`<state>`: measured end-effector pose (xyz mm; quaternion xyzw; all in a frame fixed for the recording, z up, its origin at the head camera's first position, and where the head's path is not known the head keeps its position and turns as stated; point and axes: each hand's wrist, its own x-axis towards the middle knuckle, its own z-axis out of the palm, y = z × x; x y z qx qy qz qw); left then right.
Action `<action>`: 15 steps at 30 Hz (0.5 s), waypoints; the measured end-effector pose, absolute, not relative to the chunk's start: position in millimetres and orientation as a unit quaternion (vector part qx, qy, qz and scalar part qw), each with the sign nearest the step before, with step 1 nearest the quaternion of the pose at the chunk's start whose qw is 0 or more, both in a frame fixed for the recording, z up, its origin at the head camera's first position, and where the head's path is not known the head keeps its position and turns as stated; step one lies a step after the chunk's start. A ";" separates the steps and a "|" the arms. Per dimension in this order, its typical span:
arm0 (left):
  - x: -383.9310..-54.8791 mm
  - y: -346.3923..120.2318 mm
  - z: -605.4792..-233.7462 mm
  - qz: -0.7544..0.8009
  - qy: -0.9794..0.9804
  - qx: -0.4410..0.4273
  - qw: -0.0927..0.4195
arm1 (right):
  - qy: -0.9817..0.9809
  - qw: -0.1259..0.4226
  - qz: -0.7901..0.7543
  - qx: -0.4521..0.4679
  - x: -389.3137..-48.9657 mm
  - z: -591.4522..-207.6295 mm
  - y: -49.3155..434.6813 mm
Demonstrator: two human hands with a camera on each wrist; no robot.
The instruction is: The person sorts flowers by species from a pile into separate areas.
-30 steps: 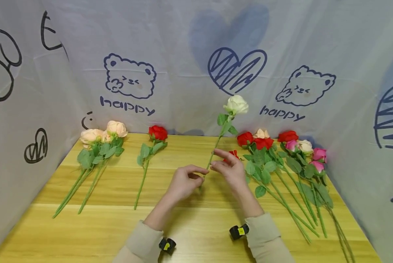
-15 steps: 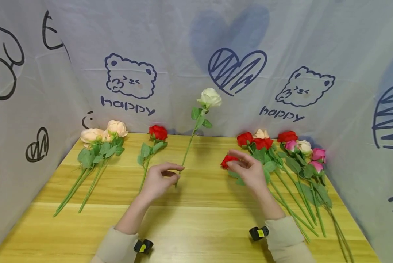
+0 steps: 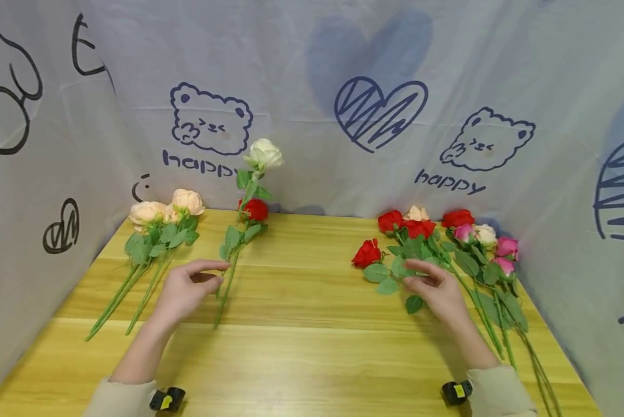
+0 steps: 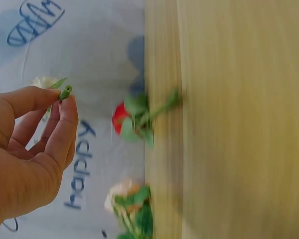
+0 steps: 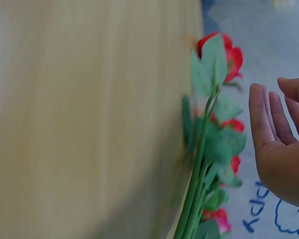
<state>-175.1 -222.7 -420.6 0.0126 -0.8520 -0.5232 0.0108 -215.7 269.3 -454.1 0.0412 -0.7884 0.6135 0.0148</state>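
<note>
In the head view my left hand pinches a white rose low on its green stem between thumb and fingers. The flower points up and overlaps a red rose that lies on the table behind it. The left wrist view shows the cut stem end at my fingertips. My right hand is over the stems of the right-hand flowers, fingers loosely bent, holding nothing. Nearest to it is a red rose with green leaves. In the right wrist view a gap separates thumb and fingers of that hand.
Several peach roses lie at the left of the wooden table. On the right is a pile of red roses, pink roses and a cream rose. A white printed curtain stands behind and at both sides.
My left hand has carried the white rose leftward, from the middle to over the lone red rose. My right hand has let go of its stem and moved right, toward the flower pile.
</note>
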 end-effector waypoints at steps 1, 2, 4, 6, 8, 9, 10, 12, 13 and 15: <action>-173.6 -228.7 -419.5 -0.519 -0.854 0.016 0.011 | -0.796 0.013 0.604 0.037 -214.5 -455.1 273.9; -172.2 -235.0 -418.5 -0.517 -0.856 0.019 0.009 | -0.803 0.011 0.596 0.031 -213.1 -456.0 278.6; -169.9 -248.4 -417.7 -0.513 -0.858 0.025 0.006 | -0.818 0.007 0.574 0.019 -210.3 -457.4 287.3; -168.2 -263.1 -418.2 -0.512 -0.858 0.033 0.001 | -0.835 0.000 0.550 0.011 -207.2 -458.3 295.7; -167.4 -278.9 -419.8 -0.513 -0.858 0.041 -0.007 | -0.850 -0.010 0.527 0.008 -204.6 -458.8 302.9; -167.1 -286.8 -420.7 -0.515 -0.856 0.045 -0.011 | -0.859 -0.015 0.513 0.009 -203.4 -458.7 305.8; -166.6 -295.0 -421.7 -0.516 -0.855 0.050 -0.016 | -0.866 -0.020 0.499 0.011 -202.4 -458.8 308.4; -165.7 -311.1 -423.5 -0.516 -0.854 0.060 -0.024 | -0.880 -0.028 0.473 0.015 -200.8 -458.8 312.0; -165.2 -319.1 -424.5 -0.518 -0.853 0.064 -0.028 | -0.885 -0.031 0.465 0.018 -200.5 -459.1 313.3; -163.9 -334.6 -425.9 -0.522 -0.849 0.072 -0.037 | -0.894 -0.035 0.446 0.020 -200.3 -460.0 315.1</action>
